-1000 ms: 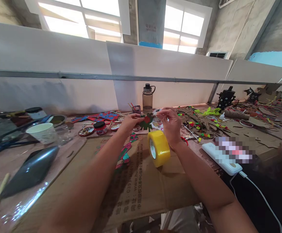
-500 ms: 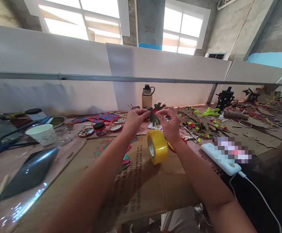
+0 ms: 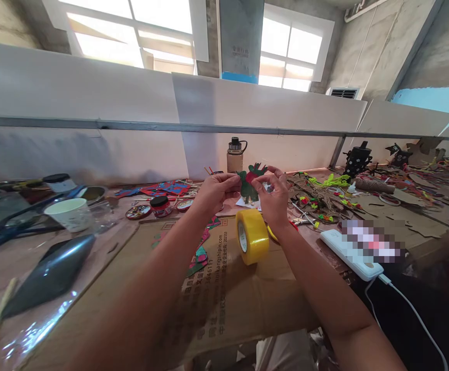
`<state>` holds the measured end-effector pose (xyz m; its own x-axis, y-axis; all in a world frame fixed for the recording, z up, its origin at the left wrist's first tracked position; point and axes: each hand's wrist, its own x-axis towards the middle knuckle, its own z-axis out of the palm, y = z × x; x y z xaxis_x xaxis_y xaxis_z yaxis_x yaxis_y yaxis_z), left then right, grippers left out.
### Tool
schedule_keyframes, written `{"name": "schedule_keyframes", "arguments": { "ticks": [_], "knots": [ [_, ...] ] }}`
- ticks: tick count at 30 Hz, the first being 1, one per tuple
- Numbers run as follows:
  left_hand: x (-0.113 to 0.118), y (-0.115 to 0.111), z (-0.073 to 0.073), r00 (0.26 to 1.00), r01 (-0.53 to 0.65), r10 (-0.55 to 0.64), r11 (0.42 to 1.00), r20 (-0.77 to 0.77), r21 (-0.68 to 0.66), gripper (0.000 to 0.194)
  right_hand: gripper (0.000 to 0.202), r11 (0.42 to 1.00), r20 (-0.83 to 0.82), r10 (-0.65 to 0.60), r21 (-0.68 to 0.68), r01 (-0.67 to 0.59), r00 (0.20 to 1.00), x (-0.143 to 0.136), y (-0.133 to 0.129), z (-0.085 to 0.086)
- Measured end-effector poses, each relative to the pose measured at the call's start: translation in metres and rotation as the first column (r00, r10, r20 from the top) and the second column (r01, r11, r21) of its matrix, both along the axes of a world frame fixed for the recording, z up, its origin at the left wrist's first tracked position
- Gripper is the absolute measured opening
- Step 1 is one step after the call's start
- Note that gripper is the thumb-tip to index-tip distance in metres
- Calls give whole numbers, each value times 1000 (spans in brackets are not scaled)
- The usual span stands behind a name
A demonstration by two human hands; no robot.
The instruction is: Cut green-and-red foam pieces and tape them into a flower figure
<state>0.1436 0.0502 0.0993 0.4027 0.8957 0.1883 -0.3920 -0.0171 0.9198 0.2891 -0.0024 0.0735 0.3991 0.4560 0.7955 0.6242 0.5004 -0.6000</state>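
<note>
A green cutout with a red centre and jagged edges (image 3: 249,191) is held up over the far part of the cardboard sheet (image 3: 255,304). My left hand (image 3: 217,189) pinches its left edge between thumb and fingers. On the opposite side my right hand (image 3: 275,195) grips it too, fingers bent and thumb on its face. Just below the hands a wide roll of yellow tape (image 3: 261,236) stands on its rim. Several painted cutouts (image 3: 200,256) lie on the sheet, partly hidden by my left forearm.
Behind the hands stands a bottle (image 3: 235,156). A red paint jar (image 3: 160,206) and a paper cup (image 3: 68,214) are to the left. At right lie a white power bank (image 3: 351,253) with a cable and a heap of twine decorations (image 3: 313,193). Yellow-and-red handles show beside my right wrist.
The cutout has turned so more of its green and red face shows. My right hand's fingers have shifted over its right side. The view has tipped slightly upward.
</note>
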Motion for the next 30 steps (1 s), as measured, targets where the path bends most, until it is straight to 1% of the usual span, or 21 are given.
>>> {"name": "schedule_keyframes", "arguments": {
  "ticks": [3, 5, 7, 10, 13, 15, 17, 20, 24, 30],
  "knots": [
    [0, 1, -1, 1000, 21, -20, 1000, 21, -5, 40, 12, 992, -59, 122, -21, -123, 991, 1, 2, 0],
    [0, 1, 0, 1000, 22, -22, 1000, 21, -2, 39, 14, 988, -84, 153, -19, -155, 985, 1, 3, 0],
    [0, 2, 0, 1000, -13, 13, 1000, 23, 12, 38, 13, 993, -82, 119, -6, -120, 990, 2, 4, -1],
    [1, 3, -1, 992, -122, 121, 992, 43, 27, 35, 10, 1000, -20, 17, 21, -17, 1000, 0, 4, -4],
    [3, 3, -2, 979, -188, 189, 982, 72, -16, 28, 9, 997, 66, -26, 77, 21, 997, -2, 2, -6],
    [4, 1, -2, 975, -204, 208, 978, 76, -50, 24, 9, 992, 111, -11, 130, -4, 994, -4, 1, -7],
    [6, -1, -2, 975, -208, 212, 976, 58, -67, 22, 10, 983, 146, 35, 172, -60, 989, -4, 0, -8],
    [8, -4, -1, 980, -189, 193, 979, 47, -77, 17, 12, 970, 175, 100, 202, -135, 980, -2, -1, -10],
    [9, -1, -1, 983, -160, 168, 981, 69, -109, 10, 16, 962, 211, 91, 235, -141, 973, 3, -4, -15],
    [7, 9, -5, 970, -208, 229, 956, 85, -207, 7, 18, 940, 325, 99, 280, -196, 941, 7, -7, -20]
  ]
}}
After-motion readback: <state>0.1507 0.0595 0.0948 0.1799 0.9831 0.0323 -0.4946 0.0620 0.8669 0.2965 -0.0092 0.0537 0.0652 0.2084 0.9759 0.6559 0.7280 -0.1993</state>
